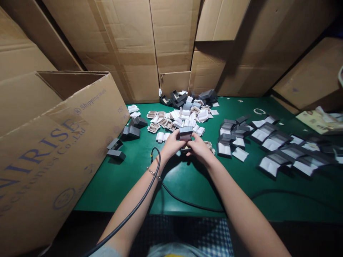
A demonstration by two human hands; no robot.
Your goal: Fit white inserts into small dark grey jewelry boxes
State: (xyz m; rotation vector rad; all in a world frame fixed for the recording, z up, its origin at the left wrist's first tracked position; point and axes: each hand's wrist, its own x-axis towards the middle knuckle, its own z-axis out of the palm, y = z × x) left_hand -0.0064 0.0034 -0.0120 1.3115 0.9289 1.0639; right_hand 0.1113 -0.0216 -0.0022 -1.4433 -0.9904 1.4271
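Between my hands, above the middle of the green table, is a small dark hinged box (185,131) with its lid raised. My left hand (173,143) grips its left side, and my right hand (198,147) closes on its right side. Something pale shows inside the lid. The fingertips partly cover the lower half, so its contents are hard to make out. Just beyond the hands lies a heap of white folded papers (184,116) and beige molded trays (167,124).
Opened dark boxes with white linings (278,141) spread across the right. More dark boxes (131,132) lie at left, beside a large carton (80,142). A black cable (187,204) crosses the green table (112,192). Cardboard (128,46) walls the back.
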